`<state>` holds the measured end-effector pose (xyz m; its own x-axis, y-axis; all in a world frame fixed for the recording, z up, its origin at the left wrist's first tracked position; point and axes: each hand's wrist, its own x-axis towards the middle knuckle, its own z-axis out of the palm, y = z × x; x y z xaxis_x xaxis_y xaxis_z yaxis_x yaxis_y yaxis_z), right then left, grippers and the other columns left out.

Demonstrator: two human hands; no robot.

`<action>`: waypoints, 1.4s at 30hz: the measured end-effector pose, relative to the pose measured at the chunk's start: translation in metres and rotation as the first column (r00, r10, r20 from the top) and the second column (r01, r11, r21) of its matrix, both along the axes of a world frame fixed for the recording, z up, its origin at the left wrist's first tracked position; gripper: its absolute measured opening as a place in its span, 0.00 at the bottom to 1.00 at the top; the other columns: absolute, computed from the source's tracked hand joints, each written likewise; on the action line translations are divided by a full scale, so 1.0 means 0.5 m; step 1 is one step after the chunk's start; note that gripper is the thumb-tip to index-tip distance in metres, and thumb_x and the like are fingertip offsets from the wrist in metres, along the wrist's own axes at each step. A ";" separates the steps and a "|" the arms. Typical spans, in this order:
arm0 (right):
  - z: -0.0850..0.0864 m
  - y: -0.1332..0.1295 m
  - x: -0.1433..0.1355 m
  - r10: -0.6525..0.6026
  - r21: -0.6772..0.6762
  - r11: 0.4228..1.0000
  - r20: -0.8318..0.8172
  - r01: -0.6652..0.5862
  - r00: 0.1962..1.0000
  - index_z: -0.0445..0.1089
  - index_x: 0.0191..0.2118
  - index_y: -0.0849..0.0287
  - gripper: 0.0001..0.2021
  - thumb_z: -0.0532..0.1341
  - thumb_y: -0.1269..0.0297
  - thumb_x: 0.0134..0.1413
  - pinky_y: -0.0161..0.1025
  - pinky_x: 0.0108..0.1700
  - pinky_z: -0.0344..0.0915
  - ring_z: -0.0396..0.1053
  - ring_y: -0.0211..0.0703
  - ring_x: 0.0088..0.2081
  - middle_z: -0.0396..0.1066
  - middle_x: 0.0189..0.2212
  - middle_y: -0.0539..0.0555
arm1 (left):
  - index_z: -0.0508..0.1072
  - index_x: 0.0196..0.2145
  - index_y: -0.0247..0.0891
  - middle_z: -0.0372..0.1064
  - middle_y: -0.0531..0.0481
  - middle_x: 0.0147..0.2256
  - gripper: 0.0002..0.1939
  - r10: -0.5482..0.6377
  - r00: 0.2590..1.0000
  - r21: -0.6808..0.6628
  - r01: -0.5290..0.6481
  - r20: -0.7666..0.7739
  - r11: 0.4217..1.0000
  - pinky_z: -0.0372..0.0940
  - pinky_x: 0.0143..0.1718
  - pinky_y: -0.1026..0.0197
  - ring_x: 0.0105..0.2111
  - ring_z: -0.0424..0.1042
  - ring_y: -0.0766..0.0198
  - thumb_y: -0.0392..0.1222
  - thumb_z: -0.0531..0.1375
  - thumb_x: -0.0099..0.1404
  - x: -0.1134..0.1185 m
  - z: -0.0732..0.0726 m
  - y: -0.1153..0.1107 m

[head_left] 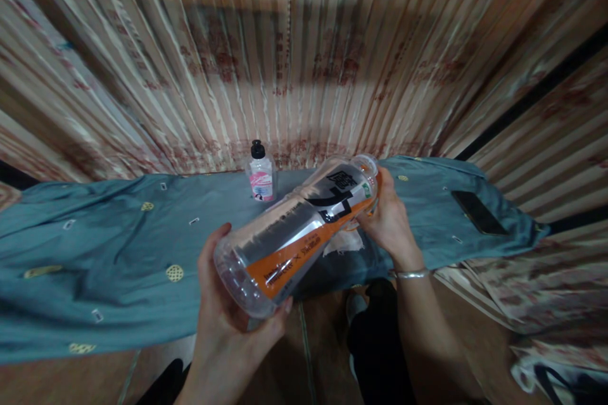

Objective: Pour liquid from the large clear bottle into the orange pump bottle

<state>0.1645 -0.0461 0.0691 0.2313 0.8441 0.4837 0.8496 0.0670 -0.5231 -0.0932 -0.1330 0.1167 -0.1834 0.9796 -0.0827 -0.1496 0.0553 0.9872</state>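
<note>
A large clear plastic bottle (pixel 294 234) with an orange and black label is tilted in the air, its base at the lower left and its neck at the upper right. My left hand (pixel 232 323) cups the base, fingers wrapped round it. Near the neck, my right hand (pixel 389 218) grips the bottle from the right side; its fingertips are partly hidden. Behind the bottle stands a small clear bottle (pixel 261 180) with a black cap and a pink label, upright on the green cloth. A whitish piece (pixel 344 241) shows just below the large bottle.
Green patterned cloth (pixel 123 234) covers the long, narrow surface. A dark phone (pixel 477 212) lies on its right part. Pleated curtains (pixel 294 57) hang behind and at the sides. A white and black item (pixel 560 380) is at the lower right.
</note>
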 end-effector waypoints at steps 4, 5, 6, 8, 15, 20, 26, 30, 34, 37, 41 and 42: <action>0.004 -0.001 -0.002 -0.009 -0.027 1.000 -0.003 0.009 1.000 0.48 0.69 0.64 0.45 0.63 0.50 0.51 0.62 0.54 0.70 0.72 0.67 0.56 0.69 0.59 0.72 | 0.58 0.64 0.49 0.72 0.45 0.54 0.54 0.006 1.000 0.011 -0.006 0.003 1.000 0.73 0.53 0.46 0.51 0.78 0.47 0.39 0.76 0.43 0.001 0.002 0.000; 0.004 -0.001 -0.002 -0.008 -0.028 1.000 -0.002 0.008 1.000 0.48 0.69 0.64 0.44 0.63 0.50 0.51 0.62 0.54 0.70 0.72 0.67 0.56 0.69 0.59 0.72 | 0.57 0.64 0.49 0.71 0.45 0.54 0.54 0.004 1.000 0.003 -0.004 0.004 1.000 0.73 0.54 0.46 0.51 0.78 0.46 0.38 0.76 0.43 0.001 0.003 0.000; 0.004 -0.001 -0.002 -0.006 -0.025 1.000 -0.003 0.005 1.000 0.48 0.69 0.64 0.44 0.63 0.51 0.51 0.62 0.54 0.70 0.72 0.67 0.56 0.69 0.58 0.72 | 0.57 0.64 0.49 0.71 0.46 0.54 0.54 0.000 1.000 -0.005 0.000 0.006 1.000 0.72 0.54 0.45 0.51 0.78 0.46 0.39 0.76 0.43 0.001 0.004 0.000; 0.003 0.000 -0.001 0.000 -0.011 1.000 -0.002 0.000 1.000 0.49 0.69 0.64 0.44 0.63 0.51 0.51 0.62 0.54 0.70 0.72 0.67 0.56 0.69 0.58 0.72 | 0.58 0.64 0.50 0.71 0.46 0.54 0.54 0.001 1.000 -0.009 -0.001 0.008 1.000 0.72 0.54 0.44 0.51 0.78 0.46 0.39 0.76 0.43 0.001 0.004 0.000; 0.006 0.000 -0.002 0.002 -0.024 1.000 -0.003 -0.003 1.000 0.49 0.69 0.66 0.44 0.63 0.52 0.50 0.62 0.54 0.70 0.72 0.68 0.56 0.69 0.59 0.73 | 0.59 0.64 0.49 0.71 0.45 0.54 0.53 0.017 1.000 0.017 -0.017 0.001 1.000 0.75 0.51 0.46 0.49 0.79 0.46 0.38 0.76 0.43 0.001 0.003 0.000; 0.003 0.002 -0.001 0.006 -0.008 1.000 0.000 -0.006 1.000 0.48 0.69 0.65 0.44 0.63 0.52 0.50 0.61 0.54 0.71 0.72 0.67 0.55 0.69 0.58 0.73 | 0.58 0.64 0.49 0.71 0.46 0.54 0.53 0.005 1.000 -0.006 -0.005 0.010 1.000 0.73 0.52 0.46 0.52 0.77 0.46 0.38 0.76 0.43 0.001 0.007 0.000; -0.002 0.003 0.000 0.003 0.023 1.000 0.025 -0.003 1.000 0.49 0.69 0.65 0.43 0.63 0.51 0.52 0.62 0.54 0.70 0.72 0.67 0.56 0.68 0.60 0.73 | 0.59 0.63 0.48 0.70 0.44 0.55 0.53 0.010 1.000 0.007 -0.010 0.008 1.000 0.74 0.52 0.48 0.52 0.77 0.45 0.38 0.76 0.42 0.001 0.007 0.001; 0.001 0.002 -0.002 -0.004 -0.002 1.000 0.023 0.004 1.000 0.48 0.69 0.65 0.44 0.62 0.51 0.52 0.62 0.54 0.70 0.71 0.67 0.57 0.68 0.60 0.73 | 0.57 0.64 0.51 0.69 0.46 0.56 0.54 -0.020 1.000 -0.026 0.020 0.018 0.999 0.73 0.52 0.47 0.54 0.76 0.45 0.38 0.76 0.42 -0.002 0.008 0.000; 0.000 0.002 -0.001 -0.001 -0.003 1.000 0.021 0.001 1.000 0.48 0.69 0.64 0.43 0.62 0.51 0.52 0.62 0.54 0.70 0.72 0.66 0.56 0.68 0.60 0.72 | 0.57 0.64 0.50 0.68 0.46 0.56 0.53 -0.016 1.000 -0.016 0.017 0.017 1.000 0.70 0.56 0.44 0.55 0.75 0.45 0.38 0.75 0.43 -0.001 0.011 0.000; 0.000 0.002 -0.001 0.007 0.001 1.000 0.011 -0.007 1.000 0.48 0.69 0.63 0.43 0.62 0.51 0.52 0.62 0.54 0.70 0.72 0.66 0.55 0.68 0.59 0.72 | 0.57 0.64 0.48 0.69 0.44 0.56 0.53 -0.005 1.000 -0.016 0.005 0.016 1.000 0.70 0.56 0.42 0.55 0.75 0.44 0.39 0.76 0.42 0.001 0.011 0.001; 0.003 0.001 -0.001 0.009 -0.004 1.000 0.003 -0.009 1.000 0.48 0.69 0.64 0.44 0.63 0.50 0.52 0.63 0.53 0.70 0.72 0.67 0.55 0.68 0.59 0.73 | 0.58 0.64 0.48 0.69 0.44 0.56 0.54 0.002 1.000 -0.018 -0.001 0.014 1.000 0.71 0.55 0.42 0.55 0.75 0.43 0.39 0.76 0.42 0.002 0.012 0.001; 0.004 0.001 -0.001 0.009 -0.007 1.000 0.001 -0.009 1.000 0.48 0.69 0.64 0.44 0.63 0.50 0.52 0.63 0.53 0.70 0.72 0.68 0.55 0.69 0.59 0.73 | 0.57 0.64 0.48 0.69 0.44 0.56 0.54 0.000 1.000 -0.022 0.000 0.014 1.000 0.71 0.54 0.42 0.54 0.75 0.43 0.39 0.76 0.42 0.002 0.012 0.001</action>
<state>0.1637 -0.0456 0.0711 0.2234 0.8492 0.4784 0.8497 0.0709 -0.5226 -0.0924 -0.1324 0.1224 -0.1818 0.9775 -0.1065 -0.1634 0.0768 0.9836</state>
